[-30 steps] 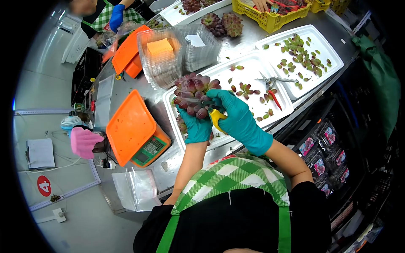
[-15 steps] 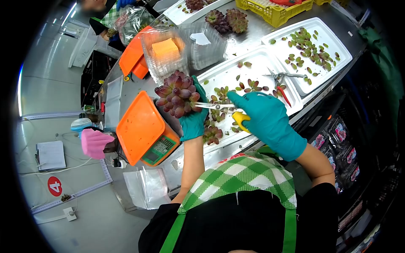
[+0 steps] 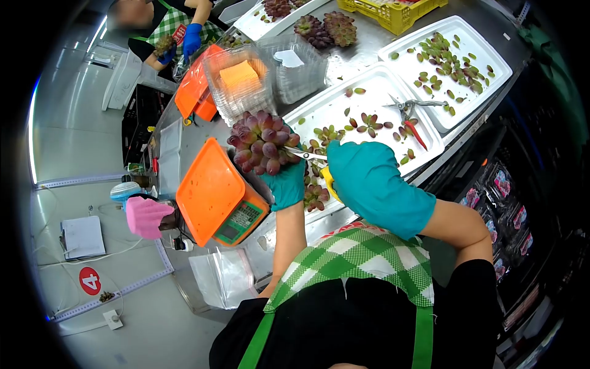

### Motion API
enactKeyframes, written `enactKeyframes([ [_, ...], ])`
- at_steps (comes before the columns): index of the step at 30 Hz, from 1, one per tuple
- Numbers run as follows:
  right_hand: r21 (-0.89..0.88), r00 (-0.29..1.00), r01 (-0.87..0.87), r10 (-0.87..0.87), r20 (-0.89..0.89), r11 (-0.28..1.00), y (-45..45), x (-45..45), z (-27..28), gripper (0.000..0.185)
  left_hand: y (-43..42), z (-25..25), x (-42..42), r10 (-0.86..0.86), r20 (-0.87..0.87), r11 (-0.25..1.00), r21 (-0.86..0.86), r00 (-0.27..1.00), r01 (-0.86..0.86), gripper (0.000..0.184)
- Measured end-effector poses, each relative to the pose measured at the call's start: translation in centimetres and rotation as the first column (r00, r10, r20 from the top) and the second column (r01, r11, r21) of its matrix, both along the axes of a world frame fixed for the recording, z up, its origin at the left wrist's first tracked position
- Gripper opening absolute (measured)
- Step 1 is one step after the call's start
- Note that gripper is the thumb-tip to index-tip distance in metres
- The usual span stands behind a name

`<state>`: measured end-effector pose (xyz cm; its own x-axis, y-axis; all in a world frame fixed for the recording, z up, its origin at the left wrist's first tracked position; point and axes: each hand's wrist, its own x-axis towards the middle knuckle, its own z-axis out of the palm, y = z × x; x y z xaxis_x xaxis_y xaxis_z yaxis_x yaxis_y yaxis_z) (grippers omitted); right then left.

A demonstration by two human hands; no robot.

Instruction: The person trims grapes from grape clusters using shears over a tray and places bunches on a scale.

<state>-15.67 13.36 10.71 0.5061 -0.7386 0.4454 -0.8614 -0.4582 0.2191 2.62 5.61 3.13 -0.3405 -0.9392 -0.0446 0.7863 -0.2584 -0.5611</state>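
Note:
In the head view, my left hand, in a teal glove, is closed round the underside of a purple-red succulent rosette; most of its fingers are hidden by the plant. My right hand, gloved alike, grips yellow-handled scissors. Their silver blades reach left to the rosette's right edge, and the tips are partly lost among the leaves. Beneath both hands lies a white tray with loose leaves and small rosettes. Red-handled pruning shears rest in its right part.
An orange scale stands left of the rosette, with plastic bags below it. Clear plastic boxes sit behind. A second leaf tray and a yellow crate are at the back. Another person's blue-gloved hand works at upper left.
My right hand has rolled over and shifted left, covering more of the scissors. The rosette has turned slightly in my left hand. The other person's gloved hands have moved apart, one lifting a plant.

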Motion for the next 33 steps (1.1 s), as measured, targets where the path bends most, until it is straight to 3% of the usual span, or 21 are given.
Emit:
enactKeyframes([
  [1,-0.009,1.000,0.014,-0.014,-0.022,1.000,0.0,0.2,-0.1,0.010,-0.1,-0.6,-0.2,0.102,0.303,0.990,-0.122,0.948,-0.068,0.035],
  [2,0.047,0.998,-0.025,0.022,0.066,0.999,-0.1,0.2,-0.1,0.010,-0.1,-1.2,-0.4,0.227,0.560,0.962,-0.256,0.796,-0.094,0.035],
  [4,0.143,0.966,-0.118,0.080,0.246,0.983,-0.4,0.3,-0.1,0.010,0.8,2.0,-1.9,0.187,0.466,0.982,-0.099,0.865,-0.159,0.036],
  [6,0.189,0.957,-0.122,0.064,0.283,0.974,-0.6,0.6,-0.4,0.010,0.8,1.5,-1.2,0.137,0.254,0.976,-0.201,0.958,-0.086,0.040],
  [7,0.213,0.952,-0.124,0.055,0.302,0.969,-0.7,0.7,-0.6,0.010,0.1,-1.6,0.6,0.060,0.100,0.921,-0.389,0.993,-0.016,0.044],
  [9,0.161,0.958,-0.123,0.074,0.277,0.979,-0.7,0.8,-0.9,0.010,0.0,-3.4,1.4,-0.096,-0.153,0.858,-0.513,0.984,0.004,0.050],
  [10,0.135,0.961,-0.122,0.083,0.264,0.983,-0.7,0.8,-0.9,0.010,0.1,-3.8,1.6,-0.132,-0.270,0.891,-0.454,0.954,-0.006,0.051],
  [13,0.088,0.983,-0.082,0.066,0.172,0.993,-0.5,0.9,-0.7,0.010,0.2,-3.7,1.2,-0.165,-0.348,0.891,-0.453,0.923,-0.012,0.054],
  [19,0.094,0.987,-0.066,0.051,0.154,0.993,-0.5,0.7,0.3,0.017,0.4,-1.8,-0.1,-0.125,-0.163,0.797,-0.604,0.979,0.001,0.054],
  [22,0.125,0.952,-0.159,0.118,0.282,0.979,-1.1,0.4,0.1,0.018,-0.1,-2.3,0.1,-0.145,-0.118,0.771,-0.636,0.982,0.038,0.054],
  [25,0.012,0.976,-0.117,0.113,0.185,0.993,-1.3,0.2,-0.7,0.020,-0.4,-3.7,1.3,-0.095,-0.031,0.822,-0.566,0.995,0.061,0.051],
  [28,0.458,0.904,-0.183,-0.034,0.426,0.870,-1.6,-0.2,0.2,0.021,-0.3,-3.5,1.6,-0.031,-0.027,0.900,-0.436,0.999,0.016,0.046],
  [30,0.452,0.870,-0.191,-0.064,0.489,0.871,-1.0,-1.4,-0.1,0.026,0.1,-2.2,1.1,0.096,0.199,0.924,-0.381,0.975,-0.014,0.039],
  [32,0.482,0.825,-0.203,-0.117,0.553,0.852,-0.4,-2.6,-0.3,0.032,1.0,2.7,-1.3,0.279,0.622,0.929,-0.367,0.731,-0.043,0.032],
  [33,0.519,0.796,-0.211,-0.162,0.583,0.828,0.0,-3.1,-0.1,0.035,0.7,0.8,-0.1,0.258,0.691,0.956,-0.285,0.675,-0.075,0.033],
])
